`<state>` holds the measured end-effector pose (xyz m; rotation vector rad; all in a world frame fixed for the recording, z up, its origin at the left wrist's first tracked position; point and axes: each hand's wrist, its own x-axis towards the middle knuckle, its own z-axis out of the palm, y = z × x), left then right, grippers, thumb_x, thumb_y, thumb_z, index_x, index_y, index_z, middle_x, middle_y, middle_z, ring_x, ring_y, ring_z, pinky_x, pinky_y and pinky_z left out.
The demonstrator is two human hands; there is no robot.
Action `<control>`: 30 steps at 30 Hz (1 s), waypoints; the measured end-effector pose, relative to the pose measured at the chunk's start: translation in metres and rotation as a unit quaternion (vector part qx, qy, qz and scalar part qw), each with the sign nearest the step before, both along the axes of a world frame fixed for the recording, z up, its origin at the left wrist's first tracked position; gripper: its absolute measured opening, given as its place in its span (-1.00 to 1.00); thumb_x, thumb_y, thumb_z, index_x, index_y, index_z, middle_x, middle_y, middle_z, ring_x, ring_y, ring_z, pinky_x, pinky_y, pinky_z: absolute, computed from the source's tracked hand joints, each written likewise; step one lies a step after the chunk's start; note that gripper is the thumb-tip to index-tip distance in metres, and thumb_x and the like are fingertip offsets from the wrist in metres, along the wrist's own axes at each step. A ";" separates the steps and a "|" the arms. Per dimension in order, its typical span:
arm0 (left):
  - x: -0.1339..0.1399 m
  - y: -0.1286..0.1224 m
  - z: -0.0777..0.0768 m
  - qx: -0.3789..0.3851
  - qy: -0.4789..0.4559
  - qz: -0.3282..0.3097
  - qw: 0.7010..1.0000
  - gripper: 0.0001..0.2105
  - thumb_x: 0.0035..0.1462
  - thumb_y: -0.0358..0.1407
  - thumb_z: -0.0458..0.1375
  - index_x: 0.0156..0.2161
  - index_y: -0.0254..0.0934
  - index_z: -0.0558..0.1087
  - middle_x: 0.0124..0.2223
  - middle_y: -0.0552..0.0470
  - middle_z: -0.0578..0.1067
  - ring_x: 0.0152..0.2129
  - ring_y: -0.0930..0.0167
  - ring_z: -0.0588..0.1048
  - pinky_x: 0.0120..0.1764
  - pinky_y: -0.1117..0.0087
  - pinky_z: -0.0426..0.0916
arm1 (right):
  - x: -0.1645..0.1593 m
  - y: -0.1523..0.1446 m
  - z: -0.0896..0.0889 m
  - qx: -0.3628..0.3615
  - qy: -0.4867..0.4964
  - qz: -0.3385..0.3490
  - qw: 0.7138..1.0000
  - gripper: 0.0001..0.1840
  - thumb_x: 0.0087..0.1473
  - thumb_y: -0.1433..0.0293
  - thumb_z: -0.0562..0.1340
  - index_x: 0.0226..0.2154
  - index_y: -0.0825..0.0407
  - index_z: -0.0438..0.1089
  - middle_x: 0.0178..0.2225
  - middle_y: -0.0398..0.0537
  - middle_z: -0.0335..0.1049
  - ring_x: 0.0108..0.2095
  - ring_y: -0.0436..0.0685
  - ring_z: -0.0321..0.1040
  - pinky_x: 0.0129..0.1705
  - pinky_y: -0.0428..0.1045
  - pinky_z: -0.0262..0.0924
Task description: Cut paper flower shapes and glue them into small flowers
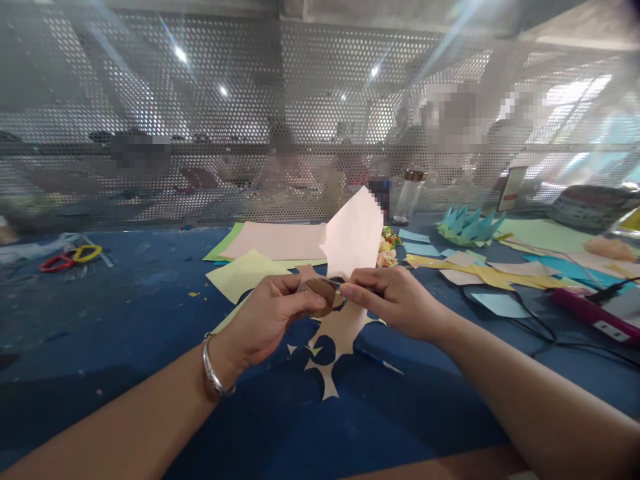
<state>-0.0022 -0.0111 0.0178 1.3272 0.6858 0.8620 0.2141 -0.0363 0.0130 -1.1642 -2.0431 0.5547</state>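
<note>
Pinched between the thumb and fingers of my left hand [273,310] is a round brown paper piece [323,293]. My right hand [390,297] is closed at the right edge of that piece, its fingertips pressed on something thin and dark that I cannot make out. Just behind my fingers, a pale pink paper sheet [353,233] stands upright. Below, a tan paper offcut [345,327] with rounded cut-outs lies on the blue table [260,420]. Near it are a blue pen-like tool [380,361] and small paper scraps [313,350].
Red and yellow-handled scissors [73,259] lie at the left. Pink and green sheets [280,241] are stacked behind my hands. At the right are a glass bottle [410,197], a blue-green folded paper piece [470,227], paper strips [500,273], black cables [545,333] and a purple power strip [595,317].
</note>
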 end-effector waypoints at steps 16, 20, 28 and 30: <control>0.000 0.001 0.002 0.006 0.002 0.017 1.000 -0.98 -0.04 -0.41 0.33 -0.45 -0.30 0.61 -0.42 0.04 0.53 -0.42 0.45 0.41 -0.26 0.40 0.30 | 0.000 -0.001 0.001 0.002 -0.008 -0.010 1.000 -0.50 0.32 0.07 0.11 -0.54 0.02 0.20 -0.61 -0.27 -0.05 -0.57 -0.05 -0.07 -0.53 -0.06 -0.17; -0.001 0.004 0.000 -0.015 -0.007 0.050 0.999 -0.93 -0.05 -0.39 0.36 -0.37 -0.30 0.63 -0.35 -0.01 0.59 -0.36 0.40 0.47 -0.23 0.38 0.32 | 0.001 0.000 -0.001 -0.020 0.010 -0.015 1.000 -0.52 0.28 0.01 0.14 -0.47 0.03 0.30 -0.59 -0.25 0.05 -0.57 -0.05 -0.04 -0.54 -0.07 -0.16; -0.002 0.003 -0.006 0.049 0.000 -0.017 0.999 -0.86 0.02 -0.35 0.39 -0.28 -0.27 0.57 -0.32 0.06 0.54 -0.36 0.44 0.47 -0.19 0.37 0.34 | -0.015 0.001 -0.008 -0.028 0.072 -0.024 0.997 -0.68 0.16 0.13 0.30 -0.38 0.05 0.35 -0.53 -0.22 0.21 -0.51 -0.03 0.06 -0.49 -0.08 -0.04; -0.002 0.002 -0.005 0.058 -0.002 -0.031 0.998 -0.87 0.03 -0.35 0.39 -0.30 -0.27 0.55 -0.37 0.10 0.50 -0.41 0.48 0.43 -0.26 0.41 0.31 | -0.018 0.000 -0.006 -0.023 0.079 -0.021 0.996 -0.71 0.17 0.18 0.28 -0.40 0.04 0.34 -0.54 -0.23 0.19 -0.53 -0.04 0.03 -0.50 -0.08 -0.05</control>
